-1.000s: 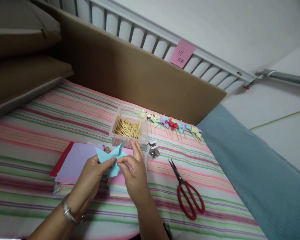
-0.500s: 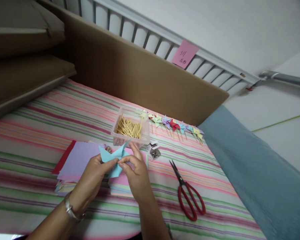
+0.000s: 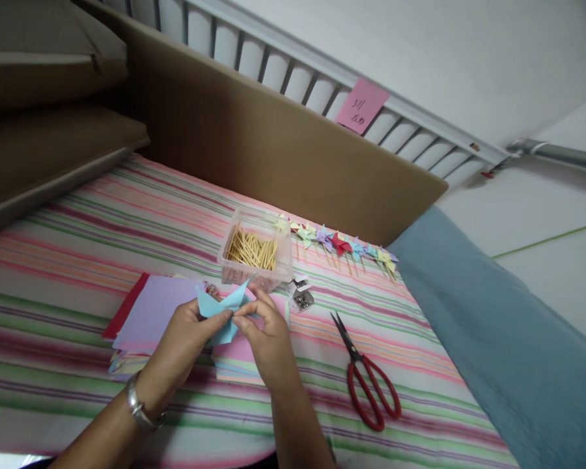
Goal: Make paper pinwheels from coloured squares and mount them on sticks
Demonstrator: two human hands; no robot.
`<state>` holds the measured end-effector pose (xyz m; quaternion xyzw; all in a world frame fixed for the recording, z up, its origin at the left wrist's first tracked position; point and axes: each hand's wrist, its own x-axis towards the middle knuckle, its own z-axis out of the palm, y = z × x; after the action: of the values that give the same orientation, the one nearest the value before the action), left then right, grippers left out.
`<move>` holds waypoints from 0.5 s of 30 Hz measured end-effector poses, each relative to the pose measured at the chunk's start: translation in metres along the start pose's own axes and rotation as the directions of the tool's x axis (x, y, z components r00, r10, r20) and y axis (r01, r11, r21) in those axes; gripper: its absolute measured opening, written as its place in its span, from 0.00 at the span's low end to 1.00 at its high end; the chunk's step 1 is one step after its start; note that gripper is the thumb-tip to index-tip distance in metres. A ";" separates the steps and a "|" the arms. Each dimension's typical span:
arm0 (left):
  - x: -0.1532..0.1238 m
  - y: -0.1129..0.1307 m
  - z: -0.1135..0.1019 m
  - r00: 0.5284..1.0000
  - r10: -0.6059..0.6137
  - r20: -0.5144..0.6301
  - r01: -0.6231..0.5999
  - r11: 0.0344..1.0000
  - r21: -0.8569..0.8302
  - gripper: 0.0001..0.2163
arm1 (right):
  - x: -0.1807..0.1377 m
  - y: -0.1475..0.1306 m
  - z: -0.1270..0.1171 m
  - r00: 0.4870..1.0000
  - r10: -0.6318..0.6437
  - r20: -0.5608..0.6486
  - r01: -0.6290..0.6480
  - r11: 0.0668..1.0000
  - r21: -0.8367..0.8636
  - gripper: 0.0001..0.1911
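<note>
A light blue paper pinwheel [image 3: 222,306], its corners folded up, is held above the paper stacks. My left hand [image 3: 193,329] is closed on its left side, thumb pressed near the centre. My right hand [image 3: 264,332] pinches at the middle of the paper with thumb and index finger; anything small between those fingertips is hidden. Under the hands lies a stack of pink and pastel paper squares [image 3: 237,371]. To the left is a larger pile of purple and other coloured paper [image 3: 151,312].
A clear plastic box [image 3: 229,270] of thin wooden sticks [image 3: 254,251] stands behind the hands. Small metal pins in an open packet [image 3: 303,299] lie beside it. Red-handled scissors [image 3: 364,378] rest at the right. Finished pinwheels [image 3: 342,246] line the brown board [image 3: 273,150].
The blue paper has tilted slightly between my hands, so its lower part shows less. Both hands stay almost in place, still gripping it.
</note>
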<state>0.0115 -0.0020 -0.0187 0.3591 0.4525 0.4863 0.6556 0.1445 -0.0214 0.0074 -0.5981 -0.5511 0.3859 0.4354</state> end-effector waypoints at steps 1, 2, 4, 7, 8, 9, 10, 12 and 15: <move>0.000 0.000 0.000 1.000 0.005 0.002 -0.005 1.000 0.006 0.14 | 0.000 0.000 0.000 1.000 0.000 0.000 0.000 1.000 0.001 0.03; 0.001 0.000 -0.001 1.000 0.009 0.005 -0.009 1.000 0.009 0.14 | 0.000 0.001 0.000 1.000 -0.003 -0.002 0.003 1.000 0.005 0.03; 0.001 -0.001 -0.002 1.000 0.015 0.013 -0.015 1.000 0.012 0.13 | 0.001 0.001 0.001 1.000 -0.010 -0.005 0.010 1.000 0.017 0.03; 0.002 -0.001 -0.003 0.999 0.019 0.028 -0.020 1.000 0.017 0.11 | 0.001 0.001 0.000 1.000 -0.028 -0.008 0.029 0.999 0.041 0.04; 0.001 -0.001 -0.003 0.999 0.021 0.034 -0.021 1.000 0.018 0.11 | 0.001 0.000 0.000 0.999 -0.036 -0.008 0.037 0.998 0.047 0.04; 0.001 0.000 -0.003 0.999 0.023 0.039 -0.024 0.999 0.021 0.12 | 0.001 0.000 0.000 0.999 -0.043 -0.007 0.043 0.998 0.052 0.04; 0.001 0.000 -0.003 0.999 0.028 0.041 -0.030 0.999 0.026 0.12 | 0.001 0.000 0.000 0.999 -0.046 -0.007 0.046 0.997 0.054 0.03; 0.001 0.002 -0.002 0.998 0.045 0.037 -0.046 0.998 0.043 0.11 | 0.001 -0.001 0.000 0.999 -0.044 -0.008 0.045 0.997 0.060 0.02; 0.000 0.003 -0.002 0.997 0.061 0.041 -0.064 0.996 0.064 0.09 | 0.002 -0.001 0.001 0.999 -0.043 -0.003 0.044 0.995 0.092 0.02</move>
<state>0.0092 -0.0010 -0.0170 0.4039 0.4438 0.4844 0.6366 0.1440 -0.0194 0.0078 -0.5656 -0.5455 0.4009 0.4710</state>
